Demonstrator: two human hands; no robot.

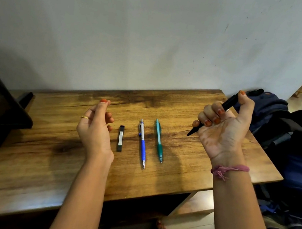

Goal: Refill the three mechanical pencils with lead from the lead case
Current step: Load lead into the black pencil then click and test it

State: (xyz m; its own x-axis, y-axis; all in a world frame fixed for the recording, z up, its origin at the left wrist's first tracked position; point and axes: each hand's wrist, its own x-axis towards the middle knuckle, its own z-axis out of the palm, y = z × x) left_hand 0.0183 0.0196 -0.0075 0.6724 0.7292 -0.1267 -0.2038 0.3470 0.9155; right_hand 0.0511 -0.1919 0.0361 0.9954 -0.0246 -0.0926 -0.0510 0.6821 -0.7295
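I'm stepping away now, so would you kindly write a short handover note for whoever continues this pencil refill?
Right hand: grips the black pencil, raised above the table.
Left hand: open, holds nothing, hovering beside the lead case.
On the table, side by side: lead case, blue pencil, green pencil.
Done: nothing visibly refilled; the case looks closed.
Left: open the case and refill all three pencils.

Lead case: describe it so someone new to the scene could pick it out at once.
On the wooden table, three slim things lie side by side between the hands. The lead case is leftmost, beside the left hand. Unlike the blue pencil and green pencil, it is short, black, flat-ended.
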